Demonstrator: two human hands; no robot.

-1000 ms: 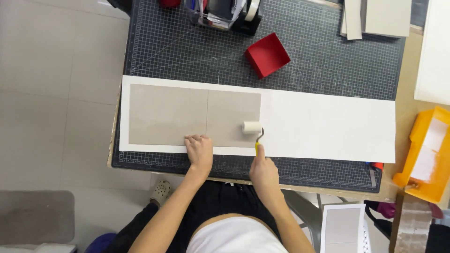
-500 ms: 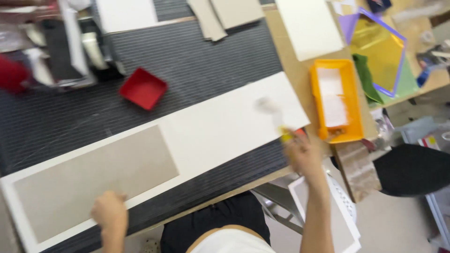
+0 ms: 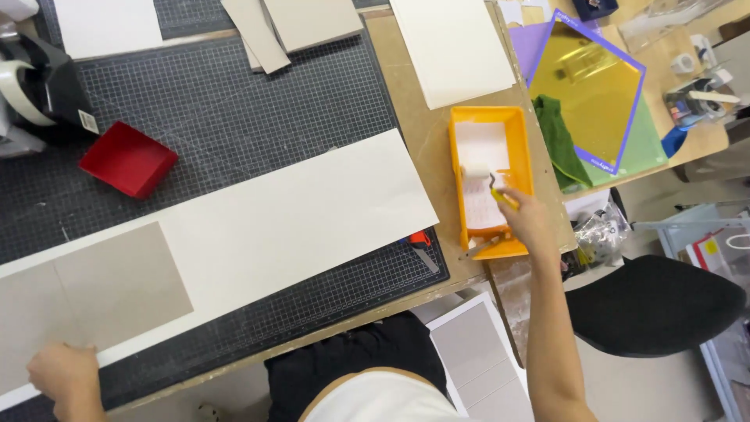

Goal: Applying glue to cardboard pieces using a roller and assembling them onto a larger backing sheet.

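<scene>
Head view: you look down on the counter (image 3: 437,133).
Right hand (image 3: 525,219): you grip the small roller (image 3: 478,173) in the orange tray (image 3: 519,129).
Left hand (image 3: 66,373): your fingers curl, pressing the white sheet (image 3: 312,211).
Relation: sheet's long axis runs leftward from the roller.

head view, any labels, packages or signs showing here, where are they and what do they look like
Small white label: on the side of the black tape dispenser, far left; rectangular, print too small to tell.
Small yellow sticker: on a pale box at the far right edge, below the table; roughly round.
Crinkled clear plastic bag: just right of the orange paint tray near the right hand; contents unclear.
No screens in view.
</scene>
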